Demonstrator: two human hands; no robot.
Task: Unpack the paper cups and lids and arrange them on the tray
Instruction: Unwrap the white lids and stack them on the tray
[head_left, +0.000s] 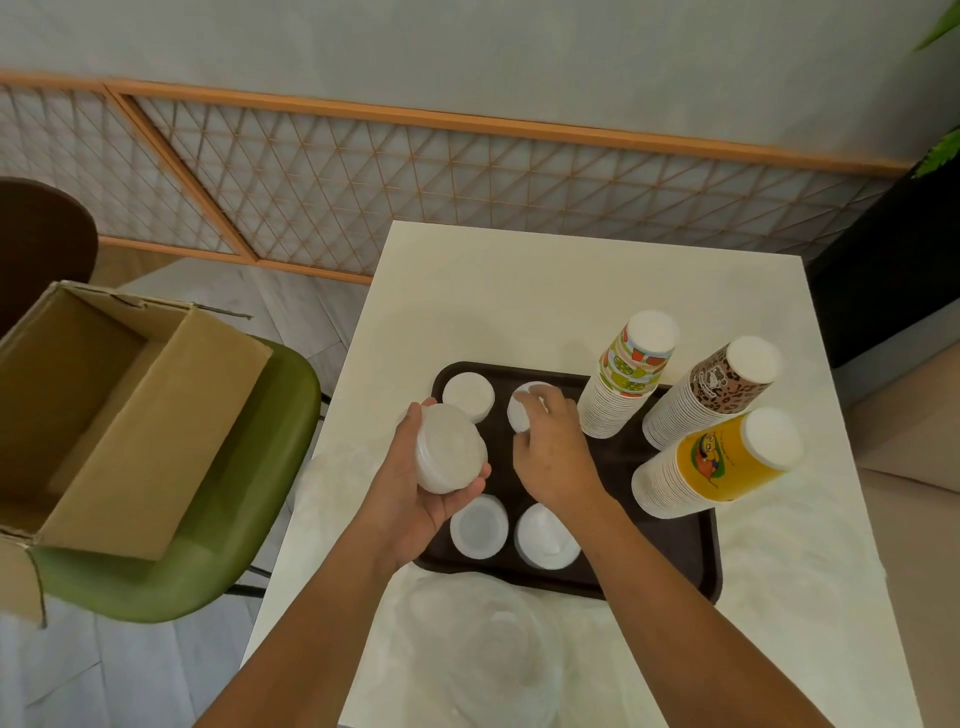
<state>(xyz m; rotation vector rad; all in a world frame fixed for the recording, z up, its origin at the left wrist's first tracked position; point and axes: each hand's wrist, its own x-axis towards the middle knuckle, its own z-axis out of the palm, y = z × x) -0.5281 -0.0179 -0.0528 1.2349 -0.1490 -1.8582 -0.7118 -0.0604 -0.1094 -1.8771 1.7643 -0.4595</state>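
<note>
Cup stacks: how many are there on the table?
3. The green-patterned stack stands farthest back, the leopard-print stack to its right, and the yellow stack nearest, all upside down along the right side of the tray. None appears hidden.

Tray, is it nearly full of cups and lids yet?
Nearly. Three cup stacks and three lid piles already sit on the tray. The right hand grips a fourth lid pile on the tray, and the left hand holds more lids still to place. No cups show in the cardboard box.
</note>
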